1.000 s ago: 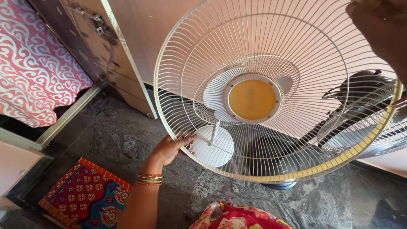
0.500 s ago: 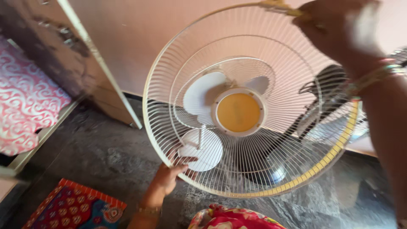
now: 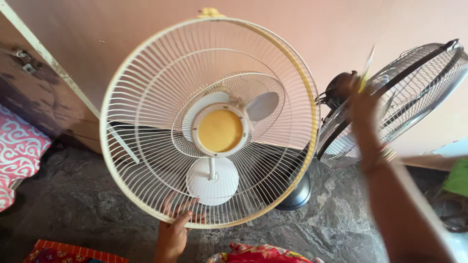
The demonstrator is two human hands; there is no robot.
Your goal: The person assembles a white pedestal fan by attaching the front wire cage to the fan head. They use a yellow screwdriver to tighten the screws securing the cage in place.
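Nearest the camera: a fold of red floral cloth (image 3: 258, 254) at the bottom edge, soft and patterned. At bottom left, the corner of a woven mat (image 3: 68, 255) with an orange border lies on the floor (image 3: 58, 204), which is grey mottled stone, polished in places.

Left hand (image 3: 173, 234): comes up from below and grips the lower rim of the fan guard (image 3: 146, 87). Thumb in front of the rim, the fingers (image 3: 183, 205) curled behind the wires and showing through them. Closed on the rim.

Fan guard: round, cream-white, thin radial wires crossed by concentric rings, a yellowed rim band along the right side and a small yellow clip (image 3: 209, 11) at the top. It is held upright, slightly tilted, its lower rim clear of the floor. At its middle sits a smooth round centre cap (image 3: 220, 130), dull orange in a white ring. Through the wires show white plastic blades (image 3: 212, 181), rounded and matt.

Right hand (image 3: 360, 100): raised to the right of the guard, apart from it, strongly blurred. A thin yellowish strip (image 3: 366, 68) rises from it; whether the fingers are shut on it cannot be told. Bangles (image 3: 382, 157) at the wrist.

Further back: a second fan (image 3: 414, 97), with dark metal wire cage and dark motor housing, leans against the wall. A dark round base (image 3: 297, 195) stands on the floor. Behind: a smooth pink wall (image 3: 146, 24), and a worn wooden door (image 3: 29, 92) at left.
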